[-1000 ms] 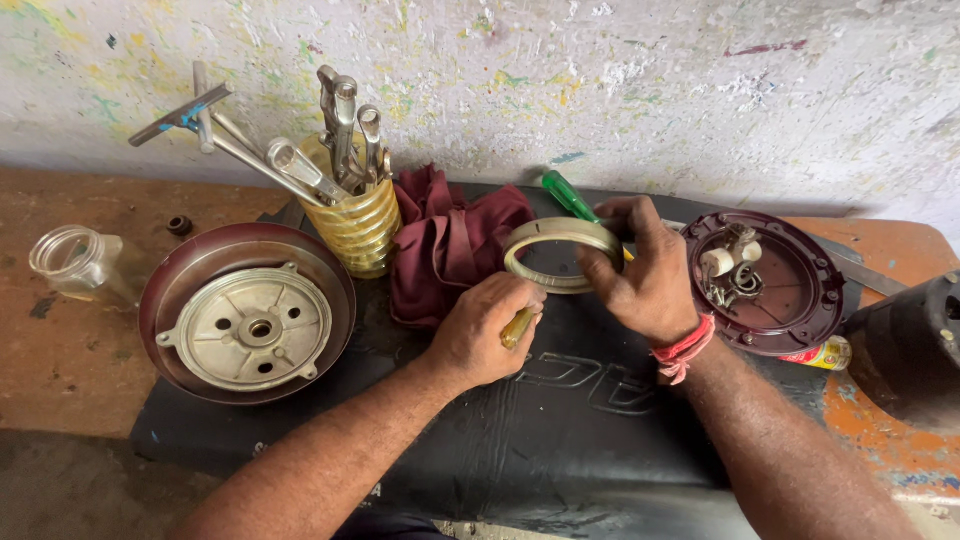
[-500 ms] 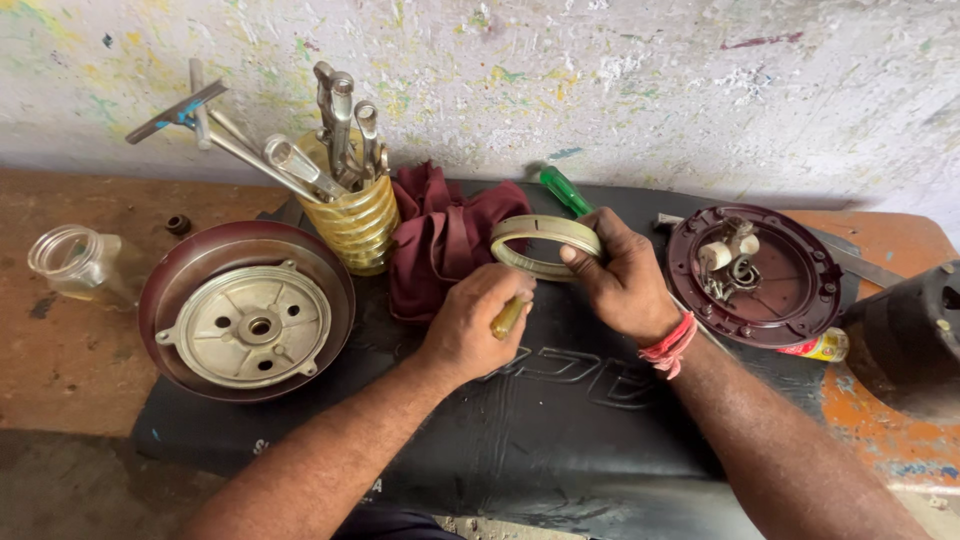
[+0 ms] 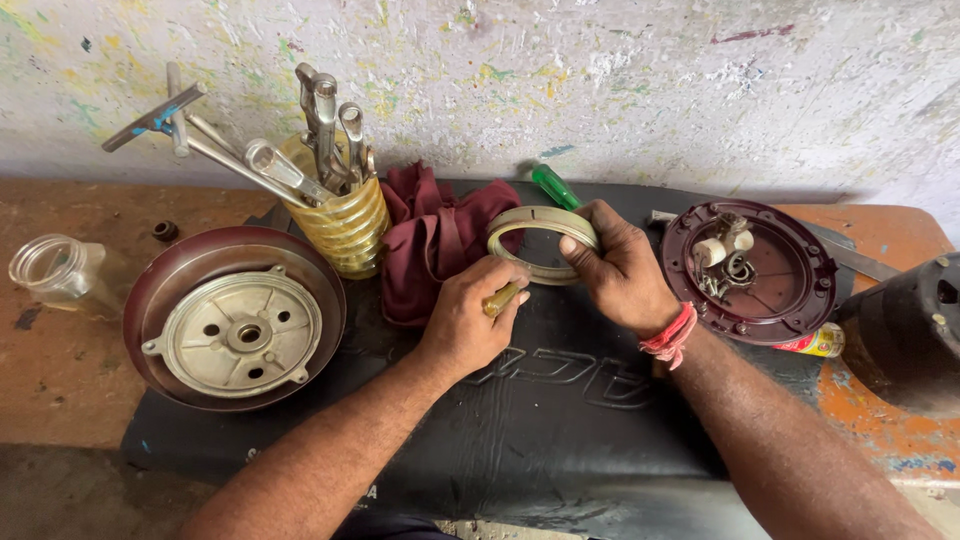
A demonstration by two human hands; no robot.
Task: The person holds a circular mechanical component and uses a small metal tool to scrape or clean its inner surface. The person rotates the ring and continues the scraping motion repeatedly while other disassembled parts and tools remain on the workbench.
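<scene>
Head view, looking down on my two hands over the black mat [image 3: 560, 420]. My right hand [image 3: 625, 270] is clamped on a pale, cream-coloured ring [image 3: 520, 222], fingers curled over its rim at about 3 o'clock, and holds the ring tilted just above the mat near the middle of the bench. My left hand [image 3: 465, 325] sits at 7 o'clock from the ring, fist closed around a small yellowish tool handle [image 3: 503, 298] whose end points up toward the ring's lower edge; I cannot tell whether it touches. Just behind the ring, at 12 o'clock, lies a green-handled screwdriver [image 3: 553, 186], and at 9 o'clock a crumpled maroon cloth [image 3: 430, 240] rests on the mat. Further out at 9 o'clock stands a yellow ribbed holder [image 3: 345, 225] full of spanners, and beside it a dark red round cover with a grey metal hub plate [image 3: 235, 320]. A clear glass jar [image 3: 55, 272] lies at the far left. At 3 o'clock from my right hand lies a second dark red round cover [image 3: 790, 275] holding small parts.
</scene>
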